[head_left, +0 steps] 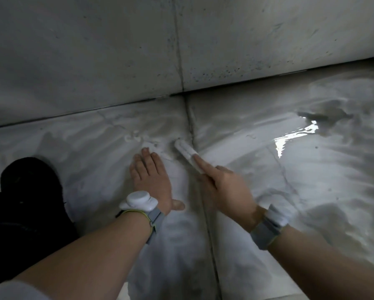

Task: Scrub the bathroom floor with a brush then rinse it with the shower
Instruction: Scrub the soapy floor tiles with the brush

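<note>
Brush [185, 151]: white, gripped in my right hand [227, 189], index finger laid straight along its back; head down on the wet floor [268, 180] beside the tile seam, near the wall [116, 50].
My left hand [151, 178]: flat, fingers straight, pressed on the floor just left of the brush.
Black shoe [28, 191]: far left.
</note>
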`<state>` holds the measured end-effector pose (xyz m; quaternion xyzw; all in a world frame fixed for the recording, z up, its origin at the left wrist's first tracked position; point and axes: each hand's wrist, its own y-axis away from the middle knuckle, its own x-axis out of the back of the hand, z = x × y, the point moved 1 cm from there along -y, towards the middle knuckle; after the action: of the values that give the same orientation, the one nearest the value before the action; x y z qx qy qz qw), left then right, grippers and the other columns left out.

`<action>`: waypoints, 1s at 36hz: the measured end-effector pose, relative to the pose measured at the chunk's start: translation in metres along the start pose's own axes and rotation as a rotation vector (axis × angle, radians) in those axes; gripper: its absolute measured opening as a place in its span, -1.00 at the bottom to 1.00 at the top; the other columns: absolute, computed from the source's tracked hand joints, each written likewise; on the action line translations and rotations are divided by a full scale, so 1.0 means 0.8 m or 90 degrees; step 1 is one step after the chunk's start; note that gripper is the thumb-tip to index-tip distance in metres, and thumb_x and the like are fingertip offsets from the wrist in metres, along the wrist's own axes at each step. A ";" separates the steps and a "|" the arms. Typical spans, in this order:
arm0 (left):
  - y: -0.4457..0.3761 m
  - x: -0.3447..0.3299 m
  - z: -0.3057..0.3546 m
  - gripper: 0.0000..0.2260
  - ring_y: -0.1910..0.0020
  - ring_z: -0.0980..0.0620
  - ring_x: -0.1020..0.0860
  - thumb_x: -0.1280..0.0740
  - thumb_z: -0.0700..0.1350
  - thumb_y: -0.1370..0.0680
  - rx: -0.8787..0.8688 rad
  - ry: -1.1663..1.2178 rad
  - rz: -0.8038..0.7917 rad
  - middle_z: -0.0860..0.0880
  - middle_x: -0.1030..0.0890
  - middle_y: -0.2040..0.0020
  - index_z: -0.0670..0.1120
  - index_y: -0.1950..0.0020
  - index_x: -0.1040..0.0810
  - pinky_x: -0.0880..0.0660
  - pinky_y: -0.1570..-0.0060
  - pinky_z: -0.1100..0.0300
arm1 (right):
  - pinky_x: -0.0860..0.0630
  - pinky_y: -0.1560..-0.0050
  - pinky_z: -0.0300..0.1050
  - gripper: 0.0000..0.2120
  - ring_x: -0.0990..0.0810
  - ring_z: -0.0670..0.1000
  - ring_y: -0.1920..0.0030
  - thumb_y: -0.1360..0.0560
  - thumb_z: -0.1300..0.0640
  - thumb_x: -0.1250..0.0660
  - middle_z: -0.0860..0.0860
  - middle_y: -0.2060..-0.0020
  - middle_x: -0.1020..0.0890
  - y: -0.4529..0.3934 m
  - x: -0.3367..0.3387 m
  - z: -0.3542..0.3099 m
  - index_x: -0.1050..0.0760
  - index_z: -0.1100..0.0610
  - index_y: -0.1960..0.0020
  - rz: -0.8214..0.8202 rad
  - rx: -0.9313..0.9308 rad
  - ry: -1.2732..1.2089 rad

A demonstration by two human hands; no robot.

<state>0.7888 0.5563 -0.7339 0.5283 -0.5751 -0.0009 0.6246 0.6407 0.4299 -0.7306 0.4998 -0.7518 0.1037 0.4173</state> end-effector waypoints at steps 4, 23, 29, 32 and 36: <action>-0.001 -0.001 -0.001 0.51 -0.60 -0.41 0.18 -0.42 0.58 -0.16 -0.001 -0.016 -0.014 -0.39 0.34 -0.58 -0.34 -0.55 0.41 0.13 -0.57 -0.26 | -0.47 0.10 0.06 -0.47 -0.61 0.30 0.09 -0.64 0.06 -0.21 0.24 0.11 -0.65 -0.014 0.076 0.098 -0.24 -0.19 -0.57 0.187 -0.187 0.012; -0.002 -0.001 -0.001 0.49 -0.59 -0.44 0.22 -0.44 0.55 -0.19 -0.002 -0.009 -0.038 -0.40 0.38 -0.56 -0.34 -0.54 0.43 0.13 -0.56 -0.30 | -0.54 0.15 0.04 -0.51 -0.57 0.12 0.27 -0.62 0.01 -0.18 0.09 0.28 -0.59 -0.053 0.065 0.074 -0.31 -0.21 -0.54 0.192 -0.186 -0.075; -0.002 0.002 -0.001 0.48 -0.58 -0.44 0.25 -0.49 0.50 -0.21 -0.003 0.023 -0.052 -0.40 0.38 -0.56 -0.34 -0.55 0.43 0.16 -0.56 -0.29 | -0.51 -0.02 0.01 -0.55 -0.63 0.23 0.00 -0.66 -0.10 -0.19 0.12 0.04 -0.69 -0.064 0.158 0.091 -0.30 -0.20 -0.54 0.139 -0.222 0.039; -0.004 0.003 -0.006 0.49 -0.58 -0.45 0.26 -0.50 0.49 -0.21 -0.016 0.054 -0.062 -0.40 0.38 -0.56 -0.34 -0.56 0.41 0.19 -0.56 -0.28 | -0.50 0.14 -0.03 -0.48 -0.64 0.16 0.08 -0.63 -0.22 -0.12 0.05 0.07 -0.69 -0.056 0.169 0.046 -0.12 -0.32 -0.57 -0.059 -0.043 0.180; -0.003 0.001 0.001 0.51 -0.57 -0.47 0.23 -0.47 0.54 -0.16 -0.011 0.057 -0.046 -0.42 0.36 -0.56 -0.35 -0.56 0.39 0.14 -0.56 -0.30 | -0.50 0.13 -0.03 -0.45 -0.61 0.09 0.04 -0.63 -0.26 0.01 -0.06 0.03 -0.60 -0.033 0.133 0.005 0.08 -0.38 -0.58 -0.211 0.059 0.271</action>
<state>0.7899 0.5539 -0.7350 0.5430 -0.5270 -0.0045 0.6537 0.6446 0.3440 -0.6623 0.6013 -0.5496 0.1712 0.5542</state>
